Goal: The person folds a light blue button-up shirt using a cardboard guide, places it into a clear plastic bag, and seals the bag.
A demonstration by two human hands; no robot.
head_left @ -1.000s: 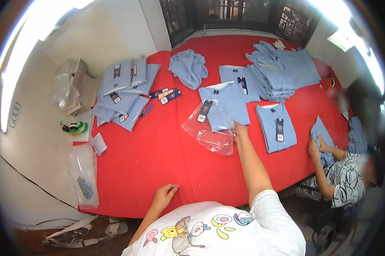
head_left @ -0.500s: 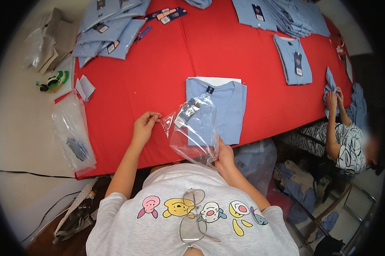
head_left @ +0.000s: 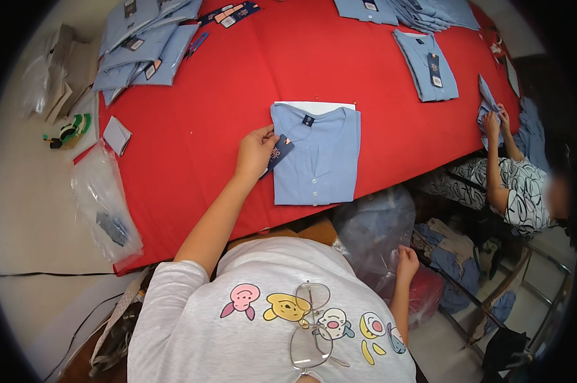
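Observation:
A folded light-blue shirt (head_left: 334,156) lies in front of me near the table's edge, with white card showing behind its collar. At its left side is my left hand (head_left: 256,153), thumb and fingers closed on a dark-blue hang tag (head_left: 278,154). A thin string loops from the tag toward the neckline. My right hand (head_left: 406,263) is low at the right, off the table. Its fingers are pinched together at a clear plastic bag (head_left: 381,223); where the film runs between the fingers is hard to see.
Bagged blue shirts (head_left: 141,54) and small blue snips (head_left: 197,45) lie far left. Clear bags (head_left: 106,198) hang over the table's left edge. A tagged folded shirt (head_left: 422,67) lies right. A co-worker (head_left: 515,191) handles blue cloth at the far right.
The clear bag held over the shirt has moved off it. My left hand has moved right and up to the hang tag; my right hand has moved away right and down.

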